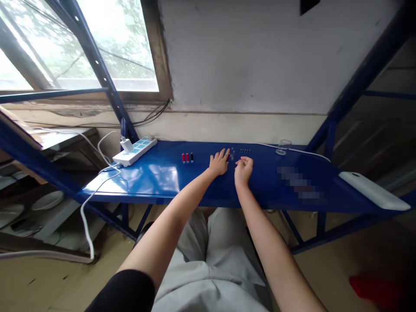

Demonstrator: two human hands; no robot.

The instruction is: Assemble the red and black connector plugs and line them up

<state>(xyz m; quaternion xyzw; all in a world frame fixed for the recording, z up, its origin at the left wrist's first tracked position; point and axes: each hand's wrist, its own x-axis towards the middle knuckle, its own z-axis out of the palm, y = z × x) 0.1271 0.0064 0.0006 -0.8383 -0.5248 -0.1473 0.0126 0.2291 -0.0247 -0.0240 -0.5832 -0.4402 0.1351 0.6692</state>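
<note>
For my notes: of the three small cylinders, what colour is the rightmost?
The rightmost cylinder is mostly black, seen in the head view.

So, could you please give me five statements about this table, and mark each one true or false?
1. Two red cylinders and a black cylinder are in a row on the blue table. True.
2. The right hand lies flat with spread fingers. False: its fingers are curled.
3. A white plug sits in the power strip. True.
4. The clear cup is beside the power strip. False: it is on the table's right part.
5. The left hand has its fingertips near some small clear pieces. True.
</note>
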